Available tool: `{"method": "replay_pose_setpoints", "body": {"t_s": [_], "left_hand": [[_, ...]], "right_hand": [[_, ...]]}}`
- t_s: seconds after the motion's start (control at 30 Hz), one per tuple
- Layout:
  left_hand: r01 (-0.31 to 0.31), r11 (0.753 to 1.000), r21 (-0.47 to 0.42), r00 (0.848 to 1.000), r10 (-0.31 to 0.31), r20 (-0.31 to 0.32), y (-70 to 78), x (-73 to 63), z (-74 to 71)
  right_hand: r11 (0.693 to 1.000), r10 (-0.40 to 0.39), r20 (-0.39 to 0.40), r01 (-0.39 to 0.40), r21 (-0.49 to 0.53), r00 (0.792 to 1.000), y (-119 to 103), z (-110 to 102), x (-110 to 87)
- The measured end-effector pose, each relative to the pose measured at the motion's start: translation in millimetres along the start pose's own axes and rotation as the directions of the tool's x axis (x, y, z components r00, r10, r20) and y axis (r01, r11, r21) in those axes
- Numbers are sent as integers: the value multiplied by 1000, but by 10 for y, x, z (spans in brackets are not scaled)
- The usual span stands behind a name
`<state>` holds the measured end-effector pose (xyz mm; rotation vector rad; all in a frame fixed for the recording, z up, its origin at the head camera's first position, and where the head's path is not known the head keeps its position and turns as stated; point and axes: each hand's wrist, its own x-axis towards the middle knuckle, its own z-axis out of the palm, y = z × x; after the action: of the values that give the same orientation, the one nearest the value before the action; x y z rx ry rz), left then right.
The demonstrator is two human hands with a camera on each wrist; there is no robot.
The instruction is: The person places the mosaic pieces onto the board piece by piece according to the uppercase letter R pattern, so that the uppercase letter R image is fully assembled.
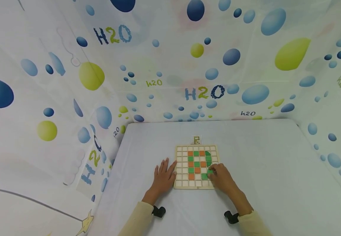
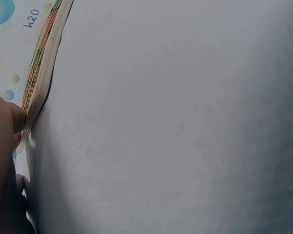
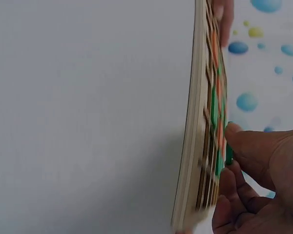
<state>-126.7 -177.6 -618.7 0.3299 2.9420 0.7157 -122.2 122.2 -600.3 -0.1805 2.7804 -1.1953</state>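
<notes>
A wooden grid board [image 1: 183, 187] lies on the white table, its square cells partly filled with orange tiles [image 1: 190, 153] and green tiles [image 1: 196, 164]. My left hand [image 1: 163, 177] lies spread beside the board's left edge, fingers straight and touching the frame. Over the lower right of the grid, my right hand [image 1: 223, 178] pinches a green tile [image 3: 229, 153] between thumb and fingers. In the right wrist view that tile stands on edge close to the board's surface. A rounded green tile [image 1: 208, 153] sits in the upper right of the pattern.
Just behind the board lies a small card [image 1: 196, 140] with a gridded pattern. White table cloth [image 1: 265, 170] surrounds the board. A white curtain [image 1: 170, 59] printed with blue and green drops hangs behind and at the sides. Black wrist devices [image 1: 231, 217] sit near both sleeves.
</notes>
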Motion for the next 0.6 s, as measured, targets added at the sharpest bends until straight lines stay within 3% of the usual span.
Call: {"method": "replay_pose_setpoints", "body": {"t_s": [0.27, 0.6], "left_hand": [[-6, 1000, -2, 1000, 6, 1, 5, -8, -3], [-2, 1000, -4, 1000, 2, -11, -20, -8, 25]], "right_hand": [[992, -126, 32, 127, -19, 991, -342, 349, -89], [970, -223, 52, 227, -86, 973, -457, 551, -164]]}}
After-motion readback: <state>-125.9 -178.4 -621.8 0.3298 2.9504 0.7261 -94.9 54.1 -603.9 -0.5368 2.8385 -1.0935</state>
